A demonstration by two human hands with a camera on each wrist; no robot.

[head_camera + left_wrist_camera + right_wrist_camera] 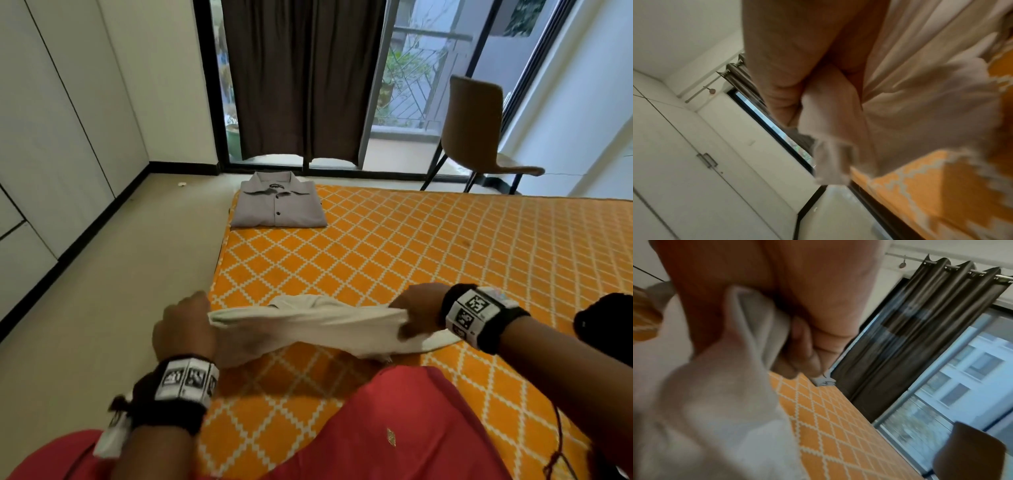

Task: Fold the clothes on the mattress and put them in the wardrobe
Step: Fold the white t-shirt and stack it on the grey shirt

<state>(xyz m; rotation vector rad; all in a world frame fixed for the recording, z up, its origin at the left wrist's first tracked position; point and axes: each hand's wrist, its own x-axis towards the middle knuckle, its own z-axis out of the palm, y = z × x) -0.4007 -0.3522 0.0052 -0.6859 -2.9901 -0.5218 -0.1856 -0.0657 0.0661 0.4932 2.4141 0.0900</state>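
A cream-white garment (pixel 308 325) hangs stretched between my two hands, just above the near part of the orange diamond-patterned mattress (pixel 428 246). My left hand (pixel 186 325) grips its left end at the mattress's left edge; the cloth (pixel 910 105) bunches in that fist. My right hand (pixel 412 313) grips the right end, fingers curled round folded cloth (pixel 760 324). A folded grey button-up shirt (pixel 279 202) lies on the far left corner of the mattress, seen small in the right wrist view as the shirt (pixel 824 381).
White wardrobe doors (pixel 58 137) line the left wall, with a metal handle (pixel 708 160). Bare floor (pixel 113 274) runs between wardrobe and mattress. A brown chair (pixel 479 133) and dark curtain (pixel 301 78) stand by the glass door. Red cloth (pixel 394 428) covers my lap.
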